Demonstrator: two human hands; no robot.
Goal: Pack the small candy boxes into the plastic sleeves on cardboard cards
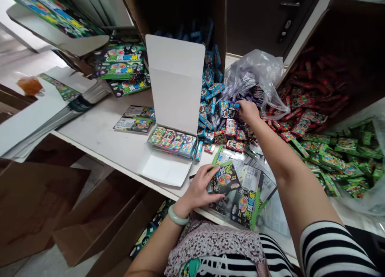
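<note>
My right hand (249, 111) reaches into the heap of small candy boxes, its fingers closed on a small blue box (234, 105). Purple boxes (251, 95) lie around those fingers. Nearer me, my left hand (200, 188) grips the edge of a black and green printed packet (226, 178), thumb and fingers on either side. Under it, more printed clear packets (246, 200) are spread flat. Left of the heap stands an open white display carton (177, 84), its lid upright. A row of small boxes in several colours (173, 141) sits inside.
Large cartons spill blue boxes (207, 78), red boxes (303, 100) and green boxes (339, 156). A clear plastic bag (255, 68) lies behind my right hand. Flat printed cartons (123, 66) are stacked at the left, with printed packets (135, 119) before them. Below the table edge stand brown cartons (90, 225).
</note>
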